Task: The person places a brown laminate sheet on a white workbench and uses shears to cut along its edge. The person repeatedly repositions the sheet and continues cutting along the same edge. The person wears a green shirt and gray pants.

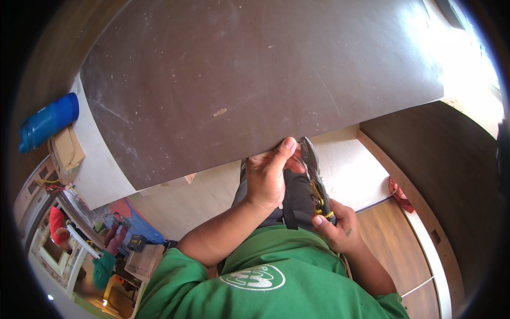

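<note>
A large brown laminate sheet [255, 80] with scuffs and pale specks spreads in front of me. My left hand [268, 173] grips its near edge, thumb on top and fingers partly hidden underneath. Closed around the dark handles with yellow trim, my right hand [338, 227] holds a pair of tin snips [313, 173]. The snips point away from me, their blades up at the sheet's near edge, just right of my left thumb. Whether the jaws bite into the sheet, I cannot tell.
A blue bottle [49, 122] lies at the far left beside tan blocks [66, 151]. Under the sheet is a pale board [106, 175]. To the right runs a curved dark panel [451, 175] with a wooden edge. Other people, one in a green sleeve [103, 268], are at lower left.
</note>
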### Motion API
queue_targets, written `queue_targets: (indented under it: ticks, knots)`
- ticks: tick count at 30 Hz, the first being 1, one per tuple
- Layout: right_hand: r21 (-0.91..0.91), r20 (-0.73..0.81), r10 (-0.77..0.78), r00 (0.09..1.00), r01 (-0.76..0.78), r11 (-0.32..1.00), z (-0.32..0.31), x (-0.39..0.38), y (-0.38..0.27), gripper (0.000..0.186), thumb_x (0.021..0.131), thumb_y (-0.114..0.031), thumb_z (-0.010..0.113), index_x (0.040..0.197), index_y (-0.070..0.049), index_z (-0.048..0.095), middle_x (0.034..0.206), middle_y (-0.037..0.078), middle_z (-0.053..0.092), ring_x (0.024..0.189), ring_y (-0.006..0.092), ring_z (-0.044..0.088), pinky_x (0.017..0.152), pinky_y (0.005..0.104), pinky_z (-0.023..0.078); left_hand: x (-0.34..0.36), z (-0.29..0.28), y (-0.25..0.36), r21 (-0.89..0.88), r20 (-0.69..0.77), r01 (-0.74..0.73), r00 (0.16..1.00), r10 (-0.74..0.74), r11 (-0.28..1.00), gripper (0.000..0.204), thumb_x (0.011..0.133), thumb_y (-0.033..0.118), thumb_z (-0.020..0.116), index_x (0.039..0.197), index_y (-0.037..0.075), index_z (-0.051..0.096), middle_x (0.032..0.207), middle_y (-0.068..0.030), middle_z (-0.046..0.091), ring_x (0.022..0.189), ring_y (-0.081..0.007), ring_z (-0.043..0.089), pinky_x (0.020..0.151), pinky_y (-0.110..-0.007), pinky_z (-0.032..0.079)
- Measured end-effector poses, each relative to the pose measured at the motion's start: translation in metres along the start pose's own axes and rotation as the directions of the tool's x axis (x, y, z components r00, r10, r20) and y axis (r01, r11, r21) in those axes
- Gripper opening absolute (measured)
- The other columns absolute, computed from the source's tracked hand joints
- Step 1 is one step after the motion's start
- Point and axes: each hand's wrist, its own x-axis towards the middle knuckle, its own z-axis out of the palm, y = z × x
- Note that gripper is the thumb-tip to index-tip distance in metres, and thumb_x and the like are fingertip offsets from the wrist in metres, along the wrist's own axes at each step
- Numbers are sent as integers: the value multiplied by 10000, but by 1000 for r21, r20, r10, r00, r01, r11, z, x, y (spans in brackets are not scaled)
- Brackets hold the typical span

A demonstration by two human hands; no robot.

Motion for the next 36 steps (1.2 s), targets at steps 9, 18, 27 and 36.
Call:
queue_targets:
  ticks: [9,18,27,36]
  knots:
    - [-72,-24,-16,1000,14,997,1,5,9,416,1007,-399,778,1047,2,678,768,2,651,676,90,627,626,271,505,6,-2,-1,-5,20,-11,1000,12,1000,194,1062,198,733,1027,12,777,946,-107,765,669,-192,715,589,-314,610]
    - [3,-59,28,998,-27,1000,4,2,0,380,974,-293,817,1088,54,715,783,35,602,742,119,519,684,311,473,6,-6,-3,-28,28,8,1000,-7,1000,169,1051,180,742,1047,16,783,969,-112,776,718,-208,730,607,-325,616]
    - [32,-51,12,999,-10,999,6,4,-2,394,977,-320,811,1032,49,685,800,53,591,774,128,503,697,323,462,6,-7,-3,-29,33,6,999,-5,1000,164,1046,174,747,1048,16,790,969,-119,789,725,-210,739,607,-325,618]
    - [27,-52,-16,999,18,999,6,5,1,408,978,-343,812,982,40,671,752,36,557,729,123,487,655,320,446,6,-7,-4,-30,25,8,1000,-7,1000,178,1045,185,748,1033,12,792,946,-126,790,697,-215,740,613,-325,615]
